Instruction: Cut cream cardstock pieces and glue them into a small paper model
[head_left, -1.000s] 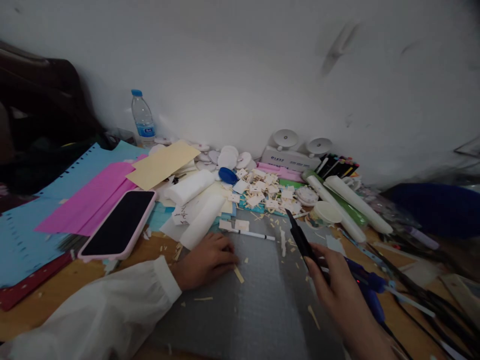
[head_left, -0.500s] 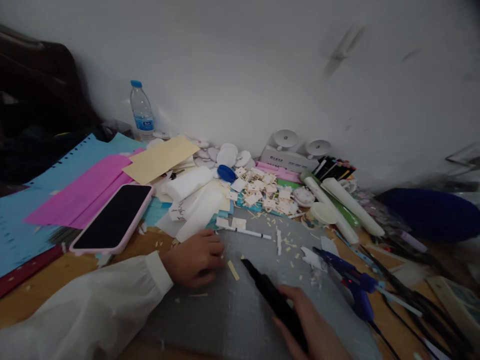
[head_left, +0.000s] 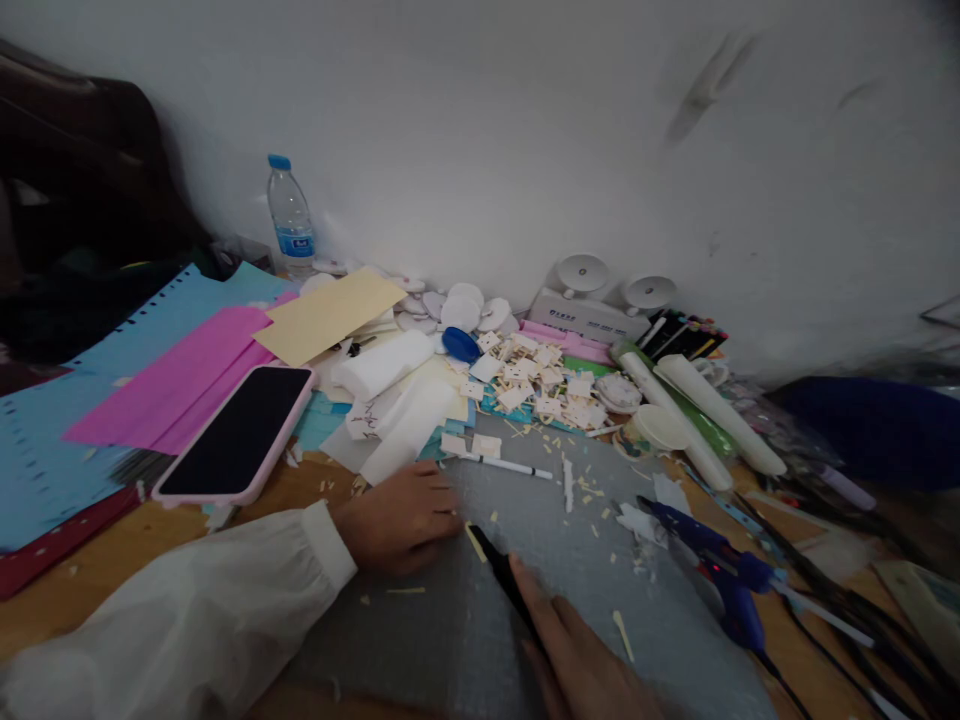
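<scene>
Right hand [head_left: 581, 650]: clamped on our black cutter [head_left: 501, 568]; we judge it a positioning step, the next move calling for a steady tip;
Yellow strip [head_left: 477, 545]: beside that tip, just right of our left hand [head_left: 401, 515];
Left fingers: curled; we cannot tell whether they grip anything.

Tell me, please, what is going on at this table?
A person's right hand holds a slim black tool, its tip at a pale yellow strip on the gray mat. The left hand is low at the mat's left side, near the strip; whether it holds anything is hidden. A white pen lies beyond the hands, and a blue glue gun lies to the right.
</scene>
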